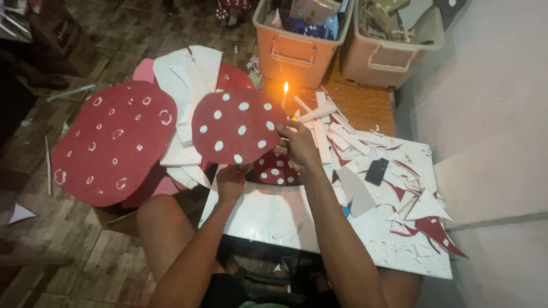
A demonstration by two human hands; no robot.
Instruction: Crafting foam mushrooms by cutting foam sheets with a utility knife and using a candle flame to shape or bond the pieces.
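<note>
Here, label by label, is what is showing:

Held piece: a red spotted mushroom cap (pixel 237 126), a flat cut-out with white dots, is being held up above the near-left part of the white work board (pixel 257 219), its face turned toward the camera.

Left hand (pixel 231 179): it is gripping the cap's lower edge from below, fingers curled around the rim; the grip is narrow and closed on the sheet.

Right hand (pixel 298 145): it is pinching the cap's right edge, thumb and fingertips pressing on the rim near a white dot.

Handling: the cap is looking light and thin, probably foam or card, stiff enough to be holding its shape yet likely to bend or crease under a hard squeeze. Holding it at two edges, as both hands are doing, is seeming the safest; the glued dots could be peeling if rubbed.

Nearby: a smaller spotted cap (pixel 275 169) is lying on the board just under the hands; a larger red cap (pixel 114 142) is resting to the left, over white offcuts (pixel 188 85).

Flame: a lit candle (pixel 285 94) is burning just behind the held piece, close to its upper right edge.

Clutter: white strips (pixel 334 128) and red scraps (pixel 434 228) are covering the board's right side.
</note>
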